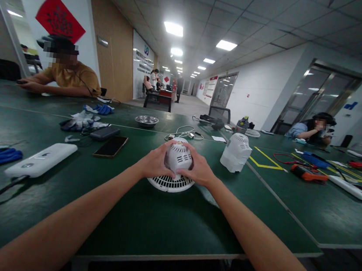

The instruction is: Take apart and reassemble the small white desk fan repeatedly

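A small white fan (174, 170) lies grille-down on the green table (144, 219), its slotted motor housing pointing up. My left hand (156, 162) grips the housing from the left and my right hand (199, 170) grips it from the right, fingers wrapped over the top. Both arms reach straight forward from the near edge. A second white fan housing (235, 152) stands apart, to the right and slightly farther away.
A black phone (111, 146), a dark power bank (104, 132), gloves (82, 121) and a white power strip (41, 160) lie left. A metal bowl (146, 120) and cables (184, 133) sit behind. An orange meter (308, 173) is right. Other people sit at the far left and right.
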Motion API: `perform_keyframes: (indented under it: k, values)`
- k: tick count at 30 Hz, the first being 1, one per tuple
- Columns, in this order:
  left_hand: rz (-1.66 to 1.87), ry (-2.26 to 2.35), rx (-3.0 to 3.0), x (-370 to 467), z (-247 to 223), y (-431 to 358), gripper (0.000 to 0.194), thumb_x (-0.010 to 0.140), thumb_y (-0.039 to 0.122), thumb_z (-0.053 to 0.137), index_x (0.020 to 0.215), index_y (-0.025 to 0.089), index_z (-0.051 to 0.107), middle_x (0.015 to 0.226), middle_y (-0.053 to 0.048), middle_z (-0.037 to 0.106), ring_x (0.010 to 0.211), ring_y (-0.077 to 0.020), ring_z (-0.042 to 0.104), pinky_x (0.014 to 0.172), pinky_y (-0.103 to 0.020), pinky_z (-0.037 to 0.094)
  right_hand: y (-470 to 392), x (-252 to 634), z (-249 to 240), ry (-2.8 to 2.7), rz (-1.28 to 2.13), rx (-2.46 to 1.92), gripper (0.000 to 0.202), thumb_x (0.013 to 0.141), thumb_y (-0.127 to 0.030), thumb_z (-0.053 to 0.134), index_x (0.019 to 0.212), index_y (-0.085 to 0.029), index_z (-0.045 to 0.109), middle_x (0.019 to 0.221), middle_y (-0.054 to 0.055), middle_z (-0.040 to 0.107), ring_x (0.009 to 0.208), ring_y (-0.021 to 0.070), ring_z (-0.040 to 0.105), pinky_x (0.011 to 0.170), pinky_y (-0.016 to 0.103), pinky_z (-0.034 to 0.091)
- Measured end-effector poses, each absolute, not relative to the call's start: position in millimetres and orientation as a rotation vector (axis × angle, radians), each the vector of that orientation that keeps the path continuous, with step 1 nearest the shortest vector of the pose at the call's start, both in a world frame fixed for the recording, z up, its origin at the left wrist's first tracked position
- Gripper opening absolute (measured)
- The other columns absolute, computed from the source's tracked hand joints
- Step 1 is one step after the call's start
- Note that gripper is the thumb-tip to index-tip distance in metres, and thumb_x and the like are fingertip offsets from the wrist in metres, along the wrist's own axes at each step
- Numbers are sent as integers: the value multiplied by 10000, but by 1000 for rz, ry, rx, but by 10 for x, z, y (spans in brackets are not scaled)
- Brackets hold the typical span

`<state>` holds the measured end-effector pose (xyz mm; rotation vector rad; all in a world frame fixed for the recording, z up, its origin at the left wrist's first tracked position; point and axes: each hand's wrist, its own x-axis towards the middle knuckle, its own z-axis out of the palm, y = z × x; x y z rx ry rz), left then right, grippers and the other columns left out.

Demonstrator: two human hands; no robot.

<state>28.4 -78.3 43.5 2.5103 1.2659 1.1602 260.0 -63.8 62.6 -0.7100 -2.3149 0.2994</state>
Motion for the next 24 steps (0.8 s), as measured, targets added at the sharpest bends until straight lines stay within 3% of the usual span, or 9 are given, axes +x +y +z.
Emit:
perform_keyframes:
  k: [3,7,10,13,18,21,24]
  values:
    - [1227,1326,2504,293,396,-761,1114,581,497,800,1481,260,189,1441,-162,407,1209,-361,514,1000,-507,403,-597,2595,591,-2299,236,-704,911,727,-421,696,1486,-288,210,1478,89,384,1276,313,445,1072,486,329]
    - [1228,1392,2400,259,367,-716,989,740,505,679,1515,259,117,1289,-137,558,1036,-288,622,931,-468,453,-488,2651,543,-2255,228,-758,916,719,-273,650,1500,-280,171,1499,76,356,1305,302,424,1092,481,316]
    - [1244,1542,2295,183,315,-633,752,851,519,532,1492,250,245,1222,-120,605,1100,-279,590,972,-454,413,-404,2701,501,-2192,302,-853,937,724,-294,661,1507,-264,147,1488,95,370,1267,310,470,1067,488,346]
    - [1186,1777,2075,67,231,-531,617,907,545,385,1395,171,439,1237,-164,599,1128,-294,571,953,-432,414,-369,2738,479,-2184,402,-928,1014,692,-404,730,1508,-263,144,1396,105,481,1186,321,542,1020,501,389]
    - [1076,1778,1826,-114,144,-445,604,894,618,326,1133,176,661,1130,-114,683,1049,-288,614,906,-384,425,-416,2765,512,-2174,430,-918,1060,602,-447,806,1479,-285,235,1332,74,543,1167,329,556,1017,507,389]
    - [1295,1630,1678,-182,146,-419,652,867,666,339,1035,152,705,1019,-106,720,961,-272,641,861,-364,448,-423,2766,535,-2055,487,-908,1018,573,-436,827,1438,-267,319,1280,69,580,1146,318,565,1017,506,393]
    - [1596,1410,1510,-215,165,-386,707,854,692,336,988,110,714,933,-116,727,882,-246,650,788,-335,477,-372,2744,528,-1816,799,-870,882,624,-425,799,1378,-233,385,1157,77,645,1002,274,632,915,471,485]
